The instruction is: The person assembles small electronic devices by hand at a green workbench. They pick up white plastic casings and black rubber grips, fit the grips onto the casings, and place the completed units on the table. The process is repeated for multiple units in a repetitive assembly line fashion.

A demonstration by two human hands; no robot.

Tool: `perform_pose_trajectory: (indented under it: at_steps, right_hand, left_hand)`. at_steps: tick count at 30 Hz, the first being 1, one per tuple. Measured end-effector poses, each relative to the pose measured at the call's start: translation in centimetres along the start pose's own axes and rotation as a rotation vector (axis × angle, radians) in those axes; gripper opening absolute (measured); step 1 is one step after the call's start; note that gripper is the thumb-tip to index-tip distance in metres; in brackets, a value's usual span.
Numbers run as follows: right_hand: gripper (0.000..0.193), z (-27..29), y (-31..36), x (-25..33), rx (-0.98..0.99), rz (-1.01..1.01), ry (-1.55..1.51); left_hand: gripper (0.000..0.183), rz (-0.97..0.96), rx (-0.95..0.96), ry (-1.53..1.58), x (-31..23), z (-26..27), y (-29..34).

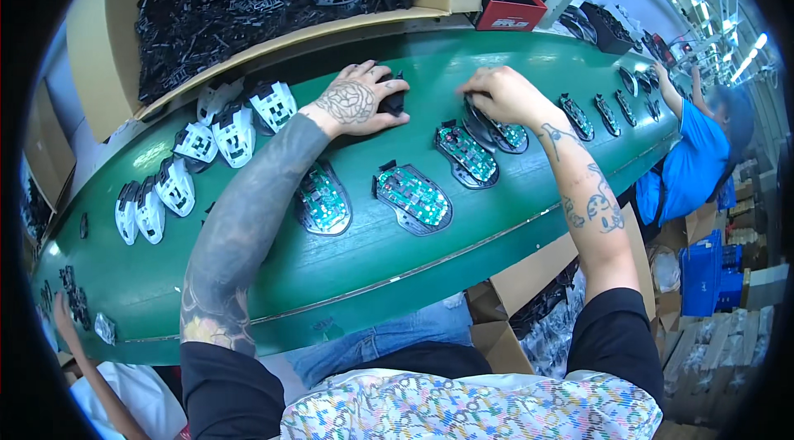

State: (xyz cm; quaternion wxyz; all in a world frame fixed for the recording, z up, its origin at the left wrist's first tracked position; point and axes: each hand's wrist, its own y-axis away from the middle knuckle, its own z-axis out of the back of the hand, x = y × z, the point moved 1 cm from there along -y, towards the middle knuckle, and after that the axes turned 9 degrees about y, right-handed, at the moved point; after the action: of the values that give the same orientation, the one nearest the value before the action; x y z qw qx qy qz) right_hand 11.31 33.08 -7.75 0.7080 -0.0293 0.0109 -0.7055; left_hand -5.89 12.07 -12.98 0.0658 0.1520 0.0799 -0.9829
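Note:
My left hand (pixel 357 98) is at the belt's far side, its fingers curled round a dark plastic part (pixel 394 97) that is mostly hidden. To the right, my right hand (pixel 502 94) is bent down with fingers pinched at a black curved shell (pixel 477 121). That shell lies against a mouse base with a green circuit board (pixel 514 137). Nearer me rest other such bases: a board-filled base (pixel 468 155) just left of it, a second base (pixel 413 198) at the middle, and a third base (pixel 324 198) beside my left forearm.
White mouse shells (pixel 234 136) stand in a group on the green belt (pixel 364 254) at left. Behind is a cardboard box (pixel 107 43) of black parts, with a red box (pixel 506 14) beside it. Co-workers reach in: a blue-shirted person (pixel 691 155) right, a hand (pixel 63 314) left.

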Motion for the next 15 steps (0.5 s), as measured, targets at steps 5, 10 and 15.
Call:
perform_pose_trajectory:
  at_steps: [5, 10, 15]
  right_hand:
    - [0.031, 0.2, 0.0, 1.5, -0.018, -0.25, -0.041]
    - [0.034, 0.7, 1.6, 4.6, 0.186, -0.425, 0.048]
    - [0.031, 1.2, -0.8, 5.7, 0.21, -0.506, 0.23]
  left_hand:
    - [0.051, 0.041, -0.059, -0.019, 2.0, 0.5, 2.8]
    - [0.063, 0.08, -0.201, -0.186, 4.2, 1.2, 6.5]
    - [0.075, 0.3, -0.237, -0.214, 4.9, 3.2, 10.1]
